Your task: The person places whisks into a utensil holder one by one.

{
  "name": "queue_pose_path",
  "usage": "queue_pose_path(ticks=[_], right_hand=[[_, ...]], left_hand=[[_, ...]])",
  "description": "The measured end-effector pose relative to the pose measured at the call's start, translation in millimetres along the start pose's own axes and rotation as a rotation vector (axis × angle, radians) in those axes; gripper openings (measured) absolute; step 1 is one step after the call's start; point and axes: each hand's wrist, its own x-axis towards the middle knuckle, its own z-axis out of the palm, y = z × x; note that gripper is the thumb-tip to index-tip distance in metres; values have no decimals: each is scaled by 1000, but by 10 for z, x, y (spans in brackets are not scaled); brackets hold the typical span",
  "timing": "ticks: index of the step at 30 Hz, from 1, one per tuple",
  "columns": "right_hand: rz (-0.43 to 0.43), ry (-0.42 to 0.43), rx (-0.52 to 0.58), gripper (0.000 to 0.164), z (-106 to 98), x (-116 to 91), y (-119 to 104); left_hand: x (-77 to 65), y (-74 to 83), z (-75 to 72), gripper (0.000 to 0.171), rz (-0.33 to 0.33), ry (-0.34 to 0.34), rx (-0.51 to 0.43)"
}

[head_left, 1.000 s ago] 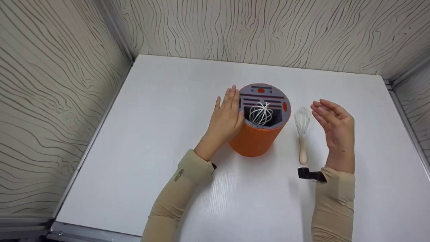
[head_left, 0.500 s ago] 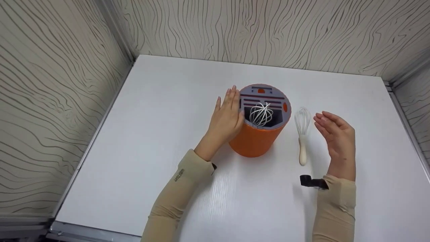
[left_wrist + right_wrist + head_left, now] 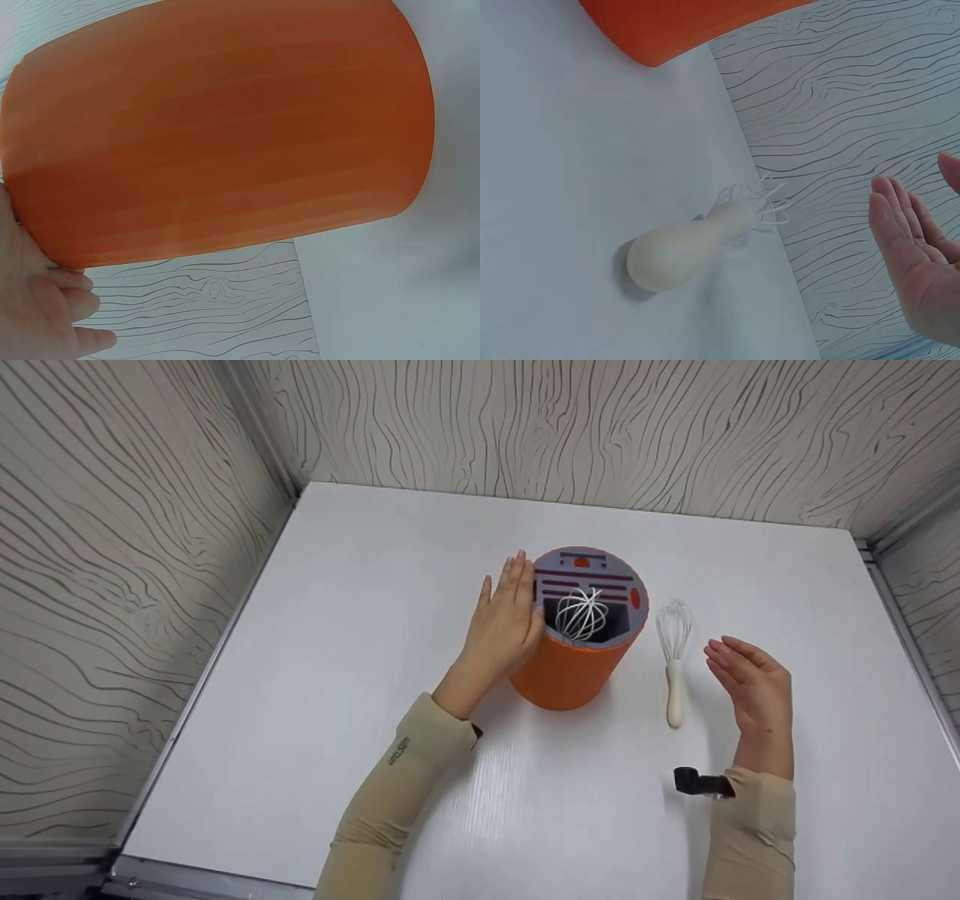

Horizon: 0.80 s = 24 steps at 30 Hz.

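Note:
An orange cylindrical holder [image 3: 564, 679] with a grey slotted top [image 3: 630, 574] stands on the table. In its larger opening sits a whisk [image 3: 582, 615], white wire loops up, its handle hidden inside. My left hand [image 3: 501, 622] rests with extended fingers against the holder's left side, near the rim; the left wrist view shows that hand [image 3: 45, 300] beside the orange wall. To the right of the holder lies a second whisk [image 3: 675, 690] with a pale handle, wires pointing away. My right hand [image 3: 761, 694] hovers to the right of this whisk, fingers loosely extended, touching nothing.
The white table [image 3: 337, 607] meets a wood-grain patterned wall [image 3: 465, 427] at the back and another on the left. A black wrist camera [image 3: 701, 782] juts from the right sleeve [image 3: 754, 832].
My right hand has moved back toward the near edge, away from the wire end of the lying whisk. My left hand, the holder and both whisks stay put.

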Motion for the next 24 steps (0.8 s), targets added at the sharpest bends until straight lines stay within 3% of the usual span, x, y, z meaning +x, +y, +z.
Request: queue_pose_path(ticks=[24], right_hand=[[201, 36, -181, 8, -294, -19, 231]], left_hand=[[-11, 7, -3, 59, -4, 9, -12]])
